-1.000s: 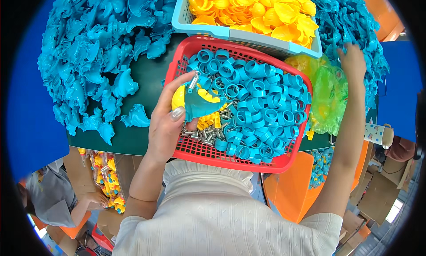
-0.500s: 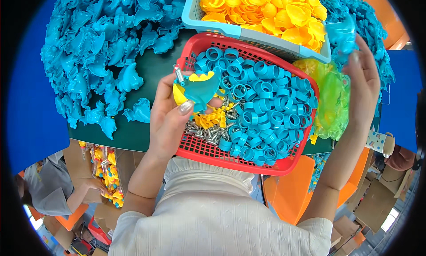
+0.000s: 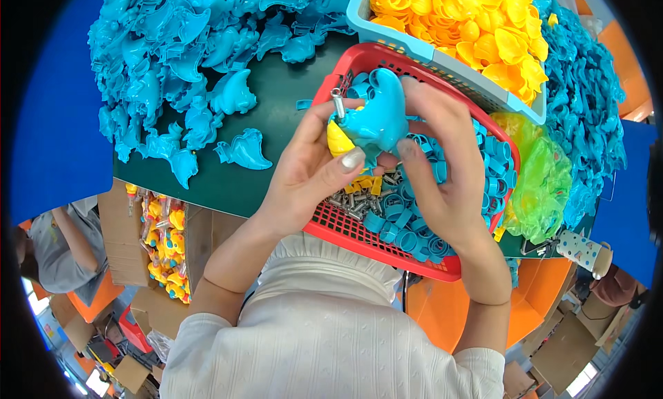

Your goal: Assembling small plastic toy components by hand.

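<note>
Over the red basket (image 3: pixel 414 266), my left hand (image 3: pixel 302 171) grips a blue plastic toy part with a yellow curved piece (image 3: pixel 339 138) at its side. A small silver metal fitting (image 3: pixel 338 104) sticks up from it by my fingers. On top lies a glossy blue curved shell (image 3: pixel 384 112), and my right hand (image 3: pixel 452 167) has its fingers and thumb closed around that shell's right side. The join between the blue parts is mostly hidden. Below my hands, the basket holds blue rings (image 3: pixel 495 165), small yellow pieces (image 3: pixel 364 185) and silver metal fittings (image 3: pixel 345 204).
Blue shells (image 3: pixel 186 60) are heaped at the left of the dark green table (image 3: pixel 290 88), more (image 3: pixel 587 95) at the right. A light-blue crate (image 3: pixel 442 62) of yellow shells stands behind the basket. A green plastic bag (image 3: pixel 542 185) lies right. Another person (image 3: pixel 65 247) sits at lower left.
My right hand has come from the blue pile at the right to my left hand, bringing a blue shell onto the held part. My view has shifted somewhat.
</note>
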Tool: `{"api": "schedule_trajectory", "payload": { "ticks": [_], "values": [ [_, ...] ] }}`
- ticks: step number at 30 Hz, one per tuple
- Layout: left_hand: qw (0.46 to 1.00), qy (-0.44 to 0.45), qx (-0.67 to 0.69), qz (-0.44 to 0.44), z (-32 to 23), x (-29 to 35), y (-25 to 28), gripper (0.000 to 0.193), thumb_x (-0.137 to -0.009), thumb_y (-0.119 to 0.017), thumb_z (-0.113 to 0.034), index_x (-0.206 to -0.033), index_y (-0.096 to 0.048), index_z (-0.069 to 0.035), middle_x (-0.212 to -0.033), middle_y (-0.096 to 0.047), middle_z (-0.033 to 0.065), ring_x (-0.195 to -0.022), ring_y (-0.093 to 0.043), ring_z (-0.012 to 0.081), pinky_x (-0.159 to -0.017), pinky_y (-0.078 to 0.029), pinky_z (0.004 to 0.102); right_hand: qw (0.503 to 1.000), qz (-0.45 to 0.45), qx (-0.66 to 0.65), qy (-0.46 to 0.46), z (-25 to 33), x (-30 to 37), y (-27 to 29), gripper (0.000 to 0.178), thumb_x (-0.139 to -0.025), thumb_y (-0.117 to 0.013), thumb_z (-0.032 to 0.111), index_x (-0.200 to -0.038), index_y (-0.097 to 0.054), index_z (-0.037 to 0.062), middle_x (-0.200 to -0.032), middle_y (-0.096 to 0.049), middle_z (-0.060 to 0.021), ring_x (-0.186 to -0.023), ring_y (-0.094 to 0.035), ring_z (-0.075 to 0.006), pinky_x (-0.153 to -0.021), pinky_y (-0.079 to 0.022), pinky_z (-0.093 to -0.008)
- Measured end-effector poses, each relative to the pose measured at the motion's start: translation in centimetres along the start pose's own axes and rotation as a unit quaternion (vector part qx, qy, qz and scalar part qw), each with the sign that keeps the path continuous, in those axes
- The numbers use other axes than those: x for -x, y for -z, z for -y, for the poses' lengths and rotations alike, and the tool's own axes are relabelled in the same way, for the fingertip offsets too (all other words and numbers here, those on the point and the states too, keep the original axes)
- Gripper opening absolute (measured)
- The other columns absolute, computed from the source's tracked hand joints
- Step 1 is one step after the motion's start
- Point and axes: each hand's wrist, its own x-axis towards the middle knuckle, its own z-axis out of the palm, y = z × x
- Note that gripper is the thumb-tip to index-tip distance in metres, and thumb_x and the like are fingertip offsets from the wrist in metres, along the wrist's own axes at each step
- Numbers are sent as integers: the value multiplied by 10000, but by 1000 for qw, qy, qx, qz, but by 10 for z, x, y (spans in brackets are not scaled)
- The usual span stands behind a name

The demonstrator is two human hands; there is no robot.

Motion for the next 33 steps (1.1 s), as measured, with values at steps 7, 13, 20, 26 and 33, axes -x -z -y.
{"api": "schedule_trajectory", "payload": {
  "ticks": [7, 13, 20, 26, 33],
  "values": [
    [999, 14, -8, 43, -3, 3, -2, 508, -850, -593, -127, -1264, -315, -27, -1160, -473, 92, -1069, -499, 169, -891, -429, 309, 997, 33, -31, -56, 5, 1, 4, 506, -684, -657, -16, -1171, -536, 47, -1254, -472, -179, -1147, -482, -285, -921, -412, -347],
    [999, -11, -34, 41, -2, 3, 1, 527, -871, -566, -192, -1293, -320, 5, -1184, -474, 113, -1078, -507, 195, -897, -445, 342, 990, 41, -102, -92, 13, 2, 8, 440, -716, -698, 118, -1116, -557, 4, -1234, -503, -170, -1134, -496, -274, -934, -401, -349],
    [998, 14, -14, 54, -5, 0, -3, 522, -858, -580, -170, -1279, -341, 26, -1261, -427, 150, -1126, -476, 216, -929, -433, 364, 944, 4, -293, -151, 0, 12, 9, 521, -746, -686, 77, -1211, -460, 14, -1230, -480, -148, -1085, -509, -221, -895, -438, -352],
    [995, -47, -55, -68, 0, -2, -5, 613, -758, -696, -198, -1215, -368, 47, -1212, -474, 192, -1128, -492, 247, -958, -411, 365, 918, -41, -359, -163, 7, 14, 4, 608, -781, -659, 92, -1295, -349, -2, -1253, -410, -119, -1139, -437, -220, -944, -401, -353],
    [956, -174, -235, -7, 6, -3, 0, 580, -709, -702, 9, -1209, -409, -10, -1293, -405, 174, -1181, -443, 236, -952, -416, 333, 881, -7, -422, -214, 12, 14, -3, 619, -818, -621, 98, -1331, -298, -29, -1259, -355, -107, -1180, -399, -221, -966, -376, -346]
  ]
}}
